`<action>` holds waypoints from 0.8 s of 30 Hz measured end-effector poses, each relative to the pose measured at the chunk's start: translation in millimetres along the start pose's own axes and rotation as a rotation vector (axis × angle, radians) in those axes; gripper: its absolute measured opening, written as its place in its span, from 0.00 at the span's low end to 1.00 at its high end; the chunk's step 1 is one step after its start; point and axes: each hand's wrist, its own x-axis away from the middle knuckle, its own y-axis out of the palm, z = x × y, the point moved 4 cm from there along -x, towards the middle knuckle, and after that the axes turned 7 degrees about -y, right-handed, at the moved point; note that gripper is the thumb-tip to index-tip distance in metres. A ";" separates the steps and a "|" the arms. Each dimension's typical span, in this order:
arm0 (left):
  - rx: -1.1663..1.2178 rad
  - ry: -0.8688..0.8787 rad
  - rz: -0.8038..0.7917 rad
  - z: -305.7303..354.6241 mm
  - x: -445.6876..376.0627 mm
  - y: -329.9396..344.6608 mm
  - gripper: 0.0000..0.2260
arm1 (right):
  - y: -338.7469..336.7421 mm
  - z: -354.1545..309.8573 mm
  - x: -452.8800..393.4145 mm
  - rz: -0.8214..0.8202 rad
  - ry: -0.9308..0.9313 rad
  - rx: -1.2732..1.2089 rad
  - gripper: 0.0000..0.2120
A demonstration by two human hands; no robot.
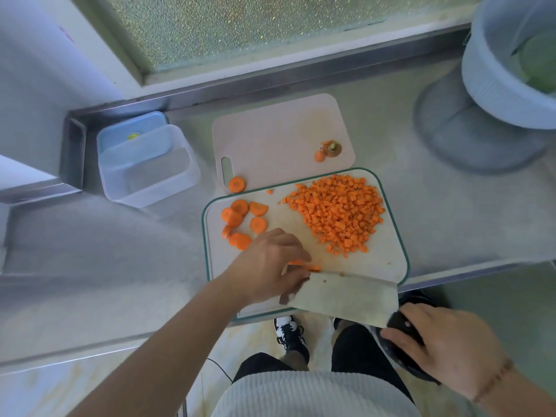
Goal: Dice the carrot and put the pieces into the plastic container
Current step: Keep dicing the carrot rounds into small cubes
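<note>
A heap of diced carrot [340, 213] lies on the green-rimmed cutting board [391, 260]. Several round carrot slices [240, 219] sit at the board's left side. My left hand [270, 266] holds down thin carrot strips [304, 265] with curled fingers, right beside the cleaver blade [343, 297]. My right hand [445, 341] grips the cleaver's black handle [401, 325] at the board's near right corner. The clear plastic container [149, 168] stands to the left, with no carrot in it.
A second pinkish board [279, 136] lies behind, carrying a carrot top [329, 150] and one slice [236, 184]. A blue lid [132, 133] leans behind the container. A pale blue basket [508, 70] stands at the far right. The steel counter's edge runs under the board.
</note>
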 end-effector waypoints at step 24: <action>-0.169 0.190 0.189 -29.3 12.1 28.0 0.14 | 10.0 -10.7 -17.7 -0.028 0.430 -0.638 0.18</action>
